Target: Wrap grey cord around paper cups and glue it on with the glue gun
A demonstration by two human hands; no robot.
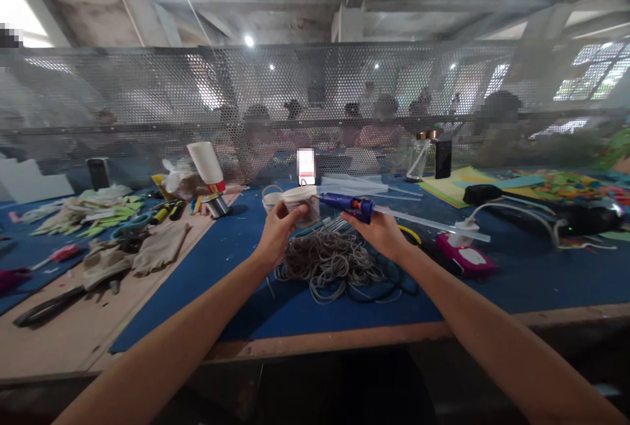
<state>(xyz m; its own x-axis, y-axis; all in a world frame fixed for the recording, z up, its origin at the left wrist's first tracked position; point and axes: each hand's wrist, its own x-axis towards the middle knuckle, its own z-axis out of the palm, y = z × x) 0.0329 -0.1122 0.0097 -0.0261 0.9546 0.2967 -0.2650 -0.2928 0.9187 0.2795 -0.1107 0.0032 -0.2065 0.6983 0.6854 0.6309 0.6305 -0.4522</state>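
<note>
My left hand [276,231] is closed on a small white cup [299,195], its thumb near the rim. The cup's lower side is partly hidden by my fingers. In my right hand [384,233] is a blue hot glue gun [339,201], its nozzle pointing left at the cup's side; whether it touches cannot be made out. A long clear glue stick [438,225] sticks out of the gun's back. Just behind the left hand stands another small white cup [272,198] with a handle loop. Below both hands lies a tangled heap of grey cord [335,261].
Clear glue sticks [354,183] lie behind the hands, near a lit phone [306,166]. Right are a pink power socket [465,258] and a glass jar [420,156]. Left are stacked paper cups [205,164], gloves [160,248] and scissors [132,225]. A perforated metal screen [172,97] stands behind.
</note>
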